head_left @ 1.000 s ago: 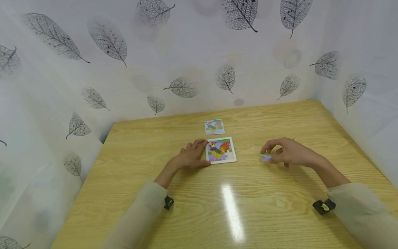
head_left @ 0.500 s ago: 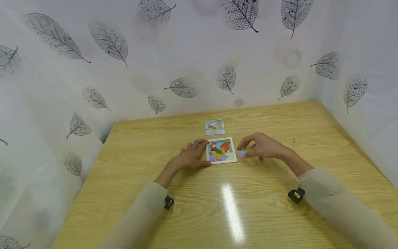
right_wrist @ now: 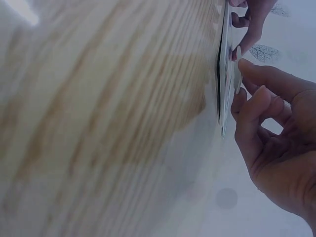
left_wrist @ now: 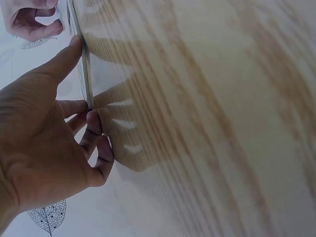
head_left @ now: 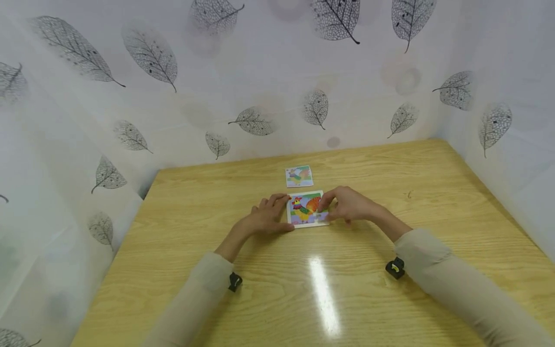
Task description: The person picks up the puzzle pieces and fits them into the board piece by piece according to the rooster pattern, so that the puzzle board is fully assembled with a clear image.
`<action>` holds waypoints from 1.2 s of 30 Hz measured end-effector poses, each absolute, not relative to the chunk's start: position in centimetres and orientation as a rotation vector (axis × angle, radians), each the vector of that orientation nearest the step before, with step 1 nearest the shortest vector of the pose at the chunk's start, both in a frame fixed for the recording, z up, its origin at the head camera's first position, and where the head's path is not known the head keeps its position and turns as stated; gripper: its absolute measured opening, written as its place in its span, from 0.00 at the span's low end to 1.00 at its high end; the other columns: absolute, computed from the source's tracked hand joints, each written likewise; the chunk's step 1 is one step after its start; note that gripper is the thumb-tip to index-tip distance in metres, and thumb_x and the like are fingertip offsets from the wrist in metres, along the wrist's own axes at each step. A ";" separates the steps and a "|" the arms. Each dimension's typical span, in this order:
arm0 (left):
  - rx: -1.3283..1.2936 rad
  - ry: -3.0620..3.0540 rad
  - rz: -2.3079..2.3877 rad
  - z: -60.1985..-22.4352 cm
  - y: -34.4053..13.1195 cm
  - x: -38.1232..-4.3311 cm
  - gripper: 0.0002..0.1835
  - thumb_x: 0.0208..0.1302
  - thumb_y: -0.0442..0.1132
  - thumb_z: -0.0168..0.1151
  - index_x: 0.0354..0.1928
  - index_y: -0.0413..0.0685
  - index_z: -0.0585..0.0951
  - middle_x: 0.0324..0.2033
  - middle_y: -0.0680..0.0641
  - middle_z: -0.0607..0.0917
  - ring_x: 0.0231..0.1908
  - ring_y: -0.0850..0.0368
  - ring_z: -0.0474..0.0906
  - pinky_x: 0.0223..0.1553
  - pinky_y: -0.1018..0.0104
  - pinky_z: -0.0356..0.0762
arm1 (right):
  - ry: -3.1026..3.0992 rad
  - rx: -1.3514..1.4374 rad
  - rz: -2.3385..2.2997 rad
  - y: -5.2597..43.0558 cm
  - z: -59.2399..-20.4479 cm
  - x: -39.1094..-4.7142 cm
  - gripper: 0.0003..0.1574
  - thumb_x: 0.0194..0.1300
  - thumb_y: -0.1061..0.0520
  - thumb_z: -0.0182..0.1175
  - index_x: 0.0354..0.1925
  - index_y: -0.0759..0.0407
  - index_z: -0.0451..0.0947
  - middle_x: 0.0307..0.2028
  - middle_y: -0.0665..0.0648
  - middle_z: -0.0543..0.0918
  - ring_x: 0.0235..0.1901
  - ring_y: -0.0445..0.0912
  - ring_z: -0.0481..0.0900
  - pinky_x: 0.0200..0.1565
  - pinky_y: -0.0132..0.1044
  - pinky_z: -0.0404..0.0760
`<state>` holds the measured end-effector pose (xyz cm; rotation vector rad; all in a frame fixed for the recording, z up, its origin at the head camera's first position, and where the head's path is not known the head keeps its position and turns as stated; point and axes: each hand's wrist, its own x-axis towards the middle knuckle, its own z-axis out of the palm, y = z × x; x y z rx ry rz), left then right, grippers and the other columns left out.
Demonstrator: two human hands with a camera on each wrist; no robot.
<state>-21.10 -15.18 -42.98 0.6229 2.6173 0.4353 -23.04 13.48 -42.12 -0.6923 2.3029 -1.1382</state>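
A white-rimmed jigsaw puzzle tray [head_left: 309, 225] with a colourful rooster picture lies flat on the table. My left hand [head_left: 265, 218] holds its left side, thumb at the near corner and fingertips at the far corner; the left wrist view shows the thumb and curled fingers against the tray's edge. Over the tray's lower right part, my right hand [head_left: 352, 205] pinches a pale purple puzzle piece [head_left: 322, 217] between thumb and fingers. From the right wrist, the piece [right_wrist: 238, 74] appears tilted a little off the tray surface. Fingers partly cover the piece and the tray's right rim.
Just behind the tray lies a small square card [head_left: 299, 177] with the same rooster picture in paler colours. The wooden table [head_left: 269, 289] reaches back to a white curtain [head_left: 277, 62] printed with leaves. Small crumbs or marks [head_left: 409, 194] lie to the right.
My right hand has moved left with the puzzle piece, from the table at the right to above the tray's lower right part. The left hand and tray have stayed in place.
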 end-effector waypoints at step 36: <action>0.583 2.607 0.456 -42.9 -15.2 -21.1 0.48 0.72 0.59 0.62 0.83 0.49 0.51 0.81 0.44 0.51 0.71 0.38 0.57 0.67 0.32 0.59 | 2.353 -0.597 -1.086 11.3 -42.4 -23.1 0.11 0.57 0.70 0.72 0.40 0.64 0.86 0.39 0.60 0.85 0.12 0.40 0.68 0.15 0.31 0.70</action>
